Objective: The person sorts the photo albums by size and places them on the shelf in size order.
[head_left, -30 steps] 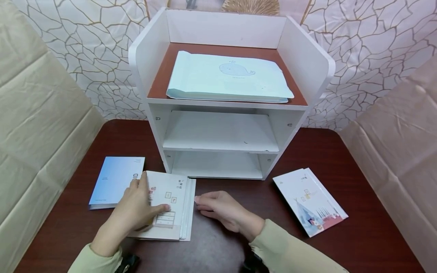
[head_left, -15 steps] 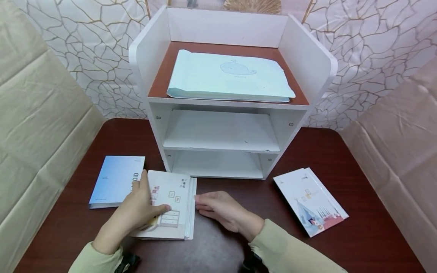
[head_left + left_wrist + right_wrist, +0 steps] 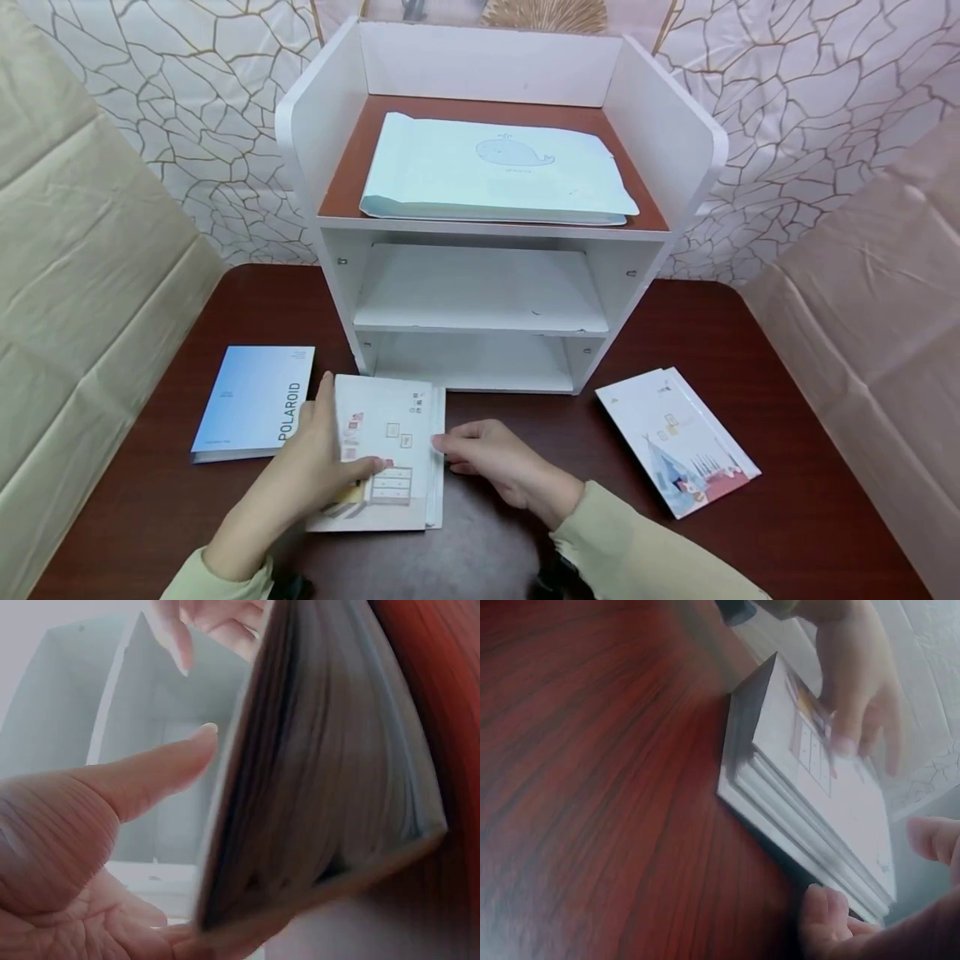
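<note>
A thick hardcover album (image 3: 393, 417), white with small drawings and printed drawers, lies on the dark red-brown table before the shelf. Over its left side lies my left hand (image 3: 307, 467). The left thumb is extended over the cover, and the other fingers reach along the left edge. At the right edge, my right hand (image 3: 498, 462) has its fingertips against the lower cover, seen in the right wrist view. Its thumb (image 3: 930, 836) stands above the top cover, with a gap visible. In the left wrist view, the loosely fanned pages (image 3: 322, 765) show between the covers.
A blue book (image 3: 255, 400) marked POLAROID lies to the left. Another white illustrated album (image 3: 675, 442) lies slanted at the right. Behind stands a white shelf unit (image 3: 480, 287), with a pale whale-print album (image 3: 495, 171) on its top.
The album has slid to the right under my left hand, uncovering the blue book's lettering. My right thumb now overlaps the album's right edge; the right hand has barely moved.
</note>
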A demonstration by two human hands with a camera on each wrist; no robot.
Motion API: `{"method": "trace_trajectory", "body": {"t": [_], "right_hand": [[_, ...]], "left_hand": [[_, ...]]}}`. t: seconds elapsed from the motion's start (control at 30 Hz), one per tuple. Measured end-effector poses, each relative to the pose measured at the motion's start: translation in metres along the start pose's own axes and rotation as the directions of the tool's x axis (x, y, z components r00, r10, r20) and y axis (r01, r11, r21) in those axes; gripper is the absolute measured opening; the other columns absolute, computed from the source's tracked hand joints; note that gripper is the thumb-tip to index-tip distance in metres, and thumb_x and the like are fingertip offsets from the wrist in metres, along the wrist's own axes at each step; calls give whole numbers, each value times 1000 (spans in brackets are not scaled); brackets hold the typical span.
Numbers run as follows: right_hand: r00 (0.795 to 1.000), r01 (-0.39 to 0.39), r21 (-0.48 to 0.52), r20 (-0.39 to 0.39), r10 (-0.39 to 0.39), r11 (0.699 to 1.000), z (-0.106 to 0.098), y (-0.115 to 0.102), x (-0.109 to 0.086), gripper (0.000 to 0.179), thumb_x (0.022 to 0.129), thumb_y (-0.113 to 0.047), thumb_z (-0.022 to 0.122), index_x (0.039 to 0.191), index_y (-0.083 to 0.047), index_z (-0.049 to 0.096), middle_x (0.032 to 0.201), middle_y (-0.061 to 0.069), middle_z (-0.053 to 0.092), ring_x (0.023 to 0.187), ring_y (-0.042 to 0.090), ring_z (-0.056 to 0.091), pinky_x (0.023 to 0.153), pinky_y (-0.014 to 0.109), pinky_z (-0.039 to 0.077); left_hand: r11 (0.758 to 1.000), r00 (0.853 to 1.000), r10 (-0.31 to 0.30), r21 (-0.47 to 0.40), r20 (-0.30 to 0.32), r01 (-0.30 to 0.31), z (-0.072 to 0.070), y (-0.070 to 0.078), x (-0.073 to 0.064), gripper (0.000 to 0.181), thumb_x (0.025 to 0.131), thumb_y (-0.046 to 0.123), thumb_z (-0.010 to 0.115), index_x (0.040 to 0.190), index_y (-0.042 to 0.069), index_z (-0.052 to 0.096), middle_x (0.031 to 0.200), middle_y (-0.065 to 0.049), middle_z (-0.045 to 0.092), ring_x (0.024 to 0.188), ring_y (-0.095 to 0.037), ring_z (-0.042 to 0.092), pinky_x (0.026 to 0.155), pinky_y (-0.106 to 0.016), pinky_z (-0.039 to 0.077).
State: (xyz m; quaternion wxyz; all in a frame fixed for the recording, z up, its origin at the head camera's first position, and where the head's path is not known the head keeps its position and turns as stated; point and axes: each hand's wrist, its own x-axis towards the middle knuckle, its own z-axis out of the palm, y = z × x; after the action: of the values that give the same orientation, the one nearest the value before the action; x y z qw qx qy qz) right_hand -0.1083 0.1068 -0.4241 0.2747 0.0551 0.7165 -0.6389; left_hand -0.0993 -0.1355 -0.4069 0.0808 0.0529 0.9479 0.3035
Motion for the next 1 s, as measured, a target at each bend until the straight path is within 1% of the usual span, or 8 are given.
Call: {"method": "trace_trajectory", "body": {"t": [0.13, 0.2, 0.33, 0.4, 0.53, 0.73, 0.9, 1.0], "right_hand": [[999, 45, -116, -25, -48, 992, -4, 1, -4, 44, 86, -29, 73, 113, 3, 61, 100, 9, 64, 88, 21, 60, 78, 38, 50], [996, 81, -146, -36, -87, 986, -5, 1, -6, 46, 86, -27, 74, 114, 4, 56, 98, 10, 62, 85, 20, 59, 74, 36, 50], [985, 149, -185, -60, -163, 971, -8, 3, -10, 49, 86, -22, 74, 115, 6, 47, 94, 14, 58, 81, 19, 60, 66, 33, 53], [981, 174, -165, -62, -186, 971, -9, 5, -12, 49, 87, -20, 72, 116, 7, 43, 93, 15, 60, 78, 20, 63, 63, 34, 55], [977, 202, -72, -57, -206, 977, -13, 9, -14, 49, 91, -19, 69, 119, 6, 38, 92, 16, 64, 74, 25, 68, 61, 38, 57], [968, 246, 17, -60, -244, 969, -18, 13, -16, 49, 90, -18, 71, 121, 4, 41, 97, 16, 69, 78, 28, 70, 64, 41, 57], [960, 276, 69, -75, -270, 959, -25, 15, -17, 51, 88, -18, 73, 125, 0, 43, 106, 16, 68, 83, 29, 70, 67, 42, 57], [956, 290, 94, -83, -283, 952, -28, 14, -18, 53, 88, -18, 73, 128, -1, 43, 110, 16, 67, 85, 28, 69, 69, 41, 57]], "left_hand": [[997, 999, 46, -55, -21, -47, 4, 11, -5, 132, 72, 39, 86, 152, 2, -12, 142, -35, 24, 98, -30, 54, 82, -44, 49], [995, 998, 61, -77, -30, -63, 6, 16, -8, 130, 72, 36, 86, 152, 1, -11, 142, -33, 25, 99, -29, 53, 86, -44, 48], [987, 995, 91, -127, -42, -96, 10, 25, -13, 128, 72, 32, 87, 153, 2, -9, 140, -27, 27, 92, -25, 54, 85, -41, 48], [982, 993, 106, -150, -48, -113, 12, 29, -15, 126, 73, 32, 86, 153, 4, -7, 139, -24, 29, 91, -22, 54, 85, -39, 48], [970, 989, 133, -196, -58, -142, 15, 34, -18, 118, 78, 26, 83, 154, 7, -5, 135, -19, 33, 89, -18, 53, 80, -33, 49], [963, 987, 142, -221, -78, -156, 17, 38, -21, 112, 81, 21, 80, 154, 6, -4, 132, -18, 35, 89, -18, 53, 78, -31, 50], [955, 982, 161, -234, -103, -181, 16, 41, -22, 110, 82, 23, 79, 155, 9, -2, 139, -17, 34, 103, -23, 53, 88, -40, 48], [946, 979, 171, -259, -112, -194, 16, 43, -23, 108, 83, 25, 78, 155, 11, -2, 146, -18, 28, 111, -25, 54, 87, -38, 49]]}}
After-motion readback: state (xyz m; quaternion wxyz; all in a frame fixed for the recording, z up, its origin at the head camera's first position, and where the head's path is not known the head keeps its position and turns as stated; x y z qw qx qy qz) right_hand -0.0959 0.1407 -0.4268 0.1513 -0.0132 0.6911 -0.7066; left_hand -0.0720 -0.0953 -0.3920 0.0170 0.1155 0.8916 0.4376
